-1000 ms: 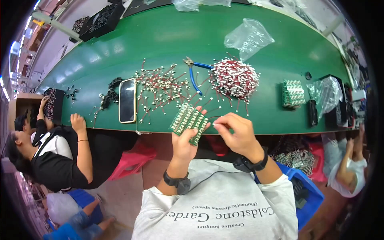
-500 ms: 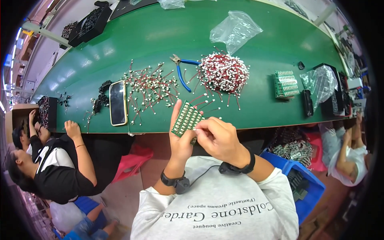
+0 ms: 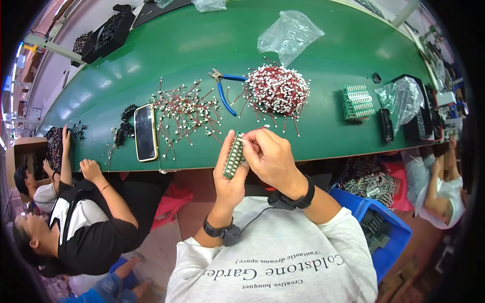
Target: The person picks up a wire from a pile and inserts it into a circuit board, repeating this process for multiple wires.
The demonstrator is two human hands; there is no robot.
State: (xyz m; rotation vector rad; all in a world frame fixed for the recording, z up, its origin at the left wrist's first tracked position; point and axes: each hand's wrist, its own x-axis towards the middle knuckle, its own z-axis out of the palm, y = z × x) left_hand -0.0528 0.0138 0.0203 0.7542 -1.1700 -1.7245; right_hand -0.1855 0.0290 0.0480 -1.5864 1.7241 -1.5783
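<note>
My left hand [image 3: 227, 184] is closed around a green circuit board panel [image 3: 234, 160], thumb on the near side and fingers along the left edge. Rows of small metallic and white parts cover its face, and the panel is steeply tilted. At its upper right edge, my right hand [image 3: 272, 159] pinches a red wire lead [image 3: 256, 129] that ends in a small white connector. The fingertips hide where the wire meets the board. Beyond my hands lies a heap of red wire leads with white connectors [image 3: 278, 90], and to its left a looser spread of similar leads [image 3: 187, 110].
Blue-handled cutters [image 3: 224, 91] and a phone [image 3: 146, 132] lie on the green table [image 3: 177, 55]. A clear plastic bag [image 3: 289, 38] is at the back. Stacked boards [image 3: 357, 102] stand right. A blue bin [image 3: 393, 227] is beside me; co-workers sit left and right.
The board has turned more edge-on in my left hand. My right hand has moved up from its lower right edge to its upper right edge. At left, a co-worker's arm now reaches onto the table.
</note>
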